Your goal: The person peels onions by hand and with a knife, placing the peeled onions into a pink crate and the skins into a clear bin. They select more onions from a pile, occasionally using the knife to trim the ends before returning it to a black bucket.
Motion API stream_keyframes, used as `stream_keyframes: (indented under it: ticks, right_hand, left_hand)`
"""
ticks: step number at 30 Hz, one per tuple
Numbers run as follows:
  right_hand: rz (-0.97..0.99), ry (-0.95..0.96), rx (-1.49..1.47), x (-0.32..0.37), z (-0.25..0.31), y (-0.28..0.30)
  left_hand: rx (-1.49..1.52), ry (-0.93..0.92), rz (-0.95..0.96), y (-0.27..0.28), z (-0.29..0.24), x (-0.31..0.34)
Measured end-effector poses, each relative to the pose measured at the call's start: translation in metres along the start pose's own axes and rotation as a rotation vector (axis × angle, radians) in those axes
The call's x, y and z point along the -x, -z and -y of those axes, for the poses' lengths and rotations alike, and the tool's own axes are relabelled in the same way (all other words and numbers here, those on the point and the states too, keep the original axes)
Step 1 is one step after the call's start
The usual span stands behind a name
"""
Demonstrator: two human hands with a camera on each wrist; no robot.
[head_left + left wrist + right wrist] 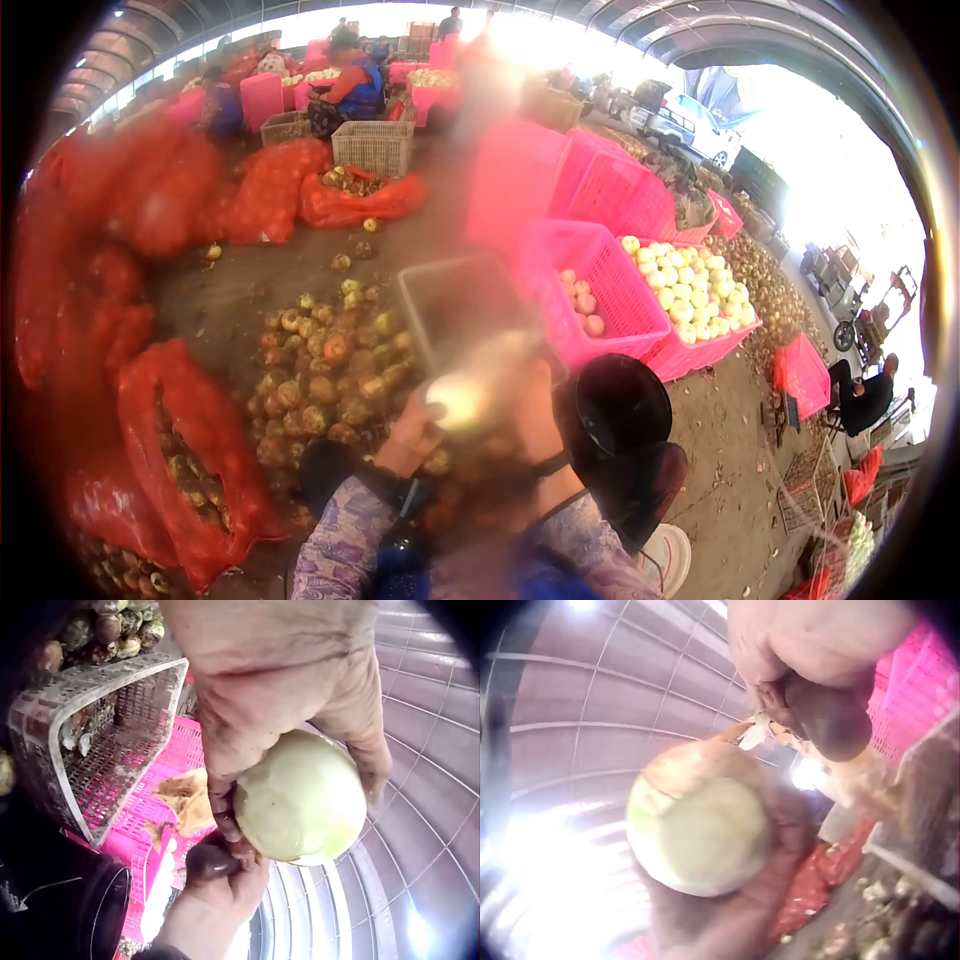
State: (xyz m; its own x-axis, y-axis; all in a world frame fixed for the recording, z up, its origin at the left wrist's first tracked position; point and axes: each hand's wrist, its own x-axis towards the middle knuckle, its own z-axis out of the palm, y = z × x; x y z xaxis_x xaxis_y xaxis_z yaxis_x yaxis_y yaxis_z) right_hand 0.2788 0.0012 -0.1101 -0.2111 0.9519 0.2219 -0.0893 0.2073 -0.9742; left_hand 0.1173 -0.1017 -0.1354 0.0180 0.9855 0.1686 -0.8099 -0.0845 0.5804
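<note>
In my left hand (pixel 407 437) I grip a large onion (pixel 304 799), mostly pale and smooth, fingers and thumb spread around it. Brown skin still covers one side of that onion in the right wrist view. Close beside it, my right hand (pixel 817 645) is curled around a tool with a dark, rounded handle end (pixel 829 724); the rest of the tool is hidden. A loose piece of dry onion skin (pixel 187 801) hangs near the right fingers. Glare blurs both hands in the head view.
Unpeeled onions (pixel 325 360) lie heaped on the ground ahead, beside a dirty plastic crate (pixel 120 742). Pink crates (pixel 600 290) at the right hold peeled onions (pixel 690 285). Red mesh sacks (pixel 190 450) stand left. A dark bucket (pixel 625 405) is by my right arm; people work farther back.
</note>
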Motion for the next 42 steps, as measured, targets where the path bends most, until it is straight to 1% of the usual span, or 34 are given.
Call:
stream_keyframes:
  ticks: [1, 2, 3, 4, 5, 6, 7, 8, 9, 10, 11, 12, 13, 15, 17, 18, 19, 21, 23, 24, 26, 28, 30, 31, 32, 34, 36, 37, 39, 40, 42]
  right_hand:
    - [0.107, 0.219, 0.57, -0.012, -0.02, 0.009]
    - [0.087, 0.501, 1.113, -0.023, -0.04, 0.017]
    - [0.038, 0.539, 1.165, -0.023, -0.042, 0.013]
    - [0.03, 0.506, 1.118, -0.025, -0.043, 0.012]
    - [0.026, 0.416, 0.995, -0.027, -0.035, 0.006]
    - [0.011, 0.297, 0.818, -0.027, -0.026, 0.002]
    - [0.009, 0.197, 0.682, -0.028, -0.017, -0.001]
    - [0.011, 0.156, 0.624, -0.028, -0.011, -0.002]
    - [0.02, 0.112, 0.564, -0.029, -0.005, -0.002]
    - [0.034, 0.106, 0.547, -0.026, 0.003, -0.001]
    - [0.048, 0.112, 0.551, -0.021, 0.01, 0.001]
    - [0.066, 0.123, 0.566, -0.012, 0.018, 0.002]
    - [0.082, 0.153, 0.598, -0.004, 0.025, 0.001]
    - [0.129, 0.293, 0.727, 0.015, 0.035, -0.005]
    - [0.181, 0.444, 0.857, 0.034, 0.04, -0.011]
    - [0.205, 0.504, 0.909, 0.041, 0.042, -0.014]
    - [0.223, 0.541, 0.947, 0.045, 0.043, -0.016]
    - [0.245, 0.565, 0.984, 0.051, 0.042, -0.018]
    - [0.261, 0.584, 0.99, 0.05, 0.03, -0.016]
    - [0.268, 0.595, 0.992, 0.049, 0.029, -0.017]
    - [0.281, 0.589, 1.03, 0.052, 0.028, -0.019]
    - [0.297, 0.586, 1.07, 0.05, 0.025, -0.022]
    - [0.17, 0.809, 0.999, 0.042, 0.018, -0.025]
    - [0.172, 0.811, 0.998, 0.042, 0.018, -0.025]
    - [0.201, 0.734, 1.05, 0.044, 0.019, -0.024]
    - [0.225, 0.657, 1.1, 0.047, 0.02, -0.022]
    - [0.364, -0.282, 0.327, 0.049, 0.017, -0.02]
    - [0.362, -0.28, 0.325, 0.05, 0.015, -0.02]
    - [0.331, -0.137, -0.211, 0.051, 0.008, -0.019]
    - [0.332, -0.134, -0.211, 0.05, 0.005, -0.017]
    - [0.295, -0.108, -0.093, 0.048, -0.001, -0.013]
  left_hand:
    - [0.021, -0.021, -0.023, 0.002, 0.003, 0.0]
    - [0.043, -0.042, -0.047, 0.004, 0.006, 0.001]
    - [0.044, -0.042, -0.048, 0.005, 0.009, 0.001]
    - [0.1, -0.044, -0.114, 0.006, 0.012, 0.002]
    - [0.154, -0.047, -0.18, 0.008, 0.014, 0.002]
    - [0.15, -0.047, -0.18, 0.009, 0.015, 0.0]
    - [0.248, -0.026, -0.226, 0.011, 0.016, -0.003]
    - [0.345, -0.004, -0.273, 0.014, 0.018, -0.005]
    - [0.343, -0.004, -0.274, 0.023, 0.021, -0.009]
    - [0.151, -0.09, -0.263, 0.031, 0.023, -0.012]
    - [0.057, -0.134, -0.258, 0.039, 0.026, -0.013]
    - [-0.037, -0.179, -0.258, 0.042, 0.027, -0.013]
    - [-0.012, -0.174, -0.289, 0.039, 0.026, -0.014]
    - [0.01, -0.166, -0.321, 0.032, 0.018, -0.012]
    - [0.363, -0.004, -0.247, 0.014, 0.006, -0.006]
    - [0.363, -0.001, -0.249, 0.015, 0.008, -0.006]
    - [0.159, -0.054, -0.213, 0.016, 0.012, -0.007]
    - [-0.044, -0.104, -0.177, 0.015, 0.016, -0.005]
    - [0.079, -0.053, -0.163, -0.006, 0.006, 0.0]
    - [0.079, -0.054, -0.162, -0.011, 0.002, 0.0]
    - [0.256, 0.054, -0.35, -0.018, -0.003, -0.003]
    - [0.248, 0.025, -0.376, -0.02, -0.001, -0.005]
    - [0.239, -0.004, -0.404, -0.015, 0.002, -0.007]
    - [0.254, -0.024, -0.377, -0.008, 0.007, -0.009]
    - [0.267, -0.042, -0.35, -0.002, 0.009, -0.01]
    - [0.25, -0.054, -0.316, 0.004, 0.011, -0.011]
    - [0.236, -0.069, -0.281, 0.009, 0.014, -0.011]
    - [0.1, -0.106, -0.304, 0.011, 0.015, -0.01]
    - [-0.035, -0.146, -0.323, 0.006, 0.014, -0.008]
    - [-0.065, -0.125, -0.324, 0.0, 0.011, -0.004]
    - [-0.098, -0.101, -0.322, -0.015, 0.004, 0.004]
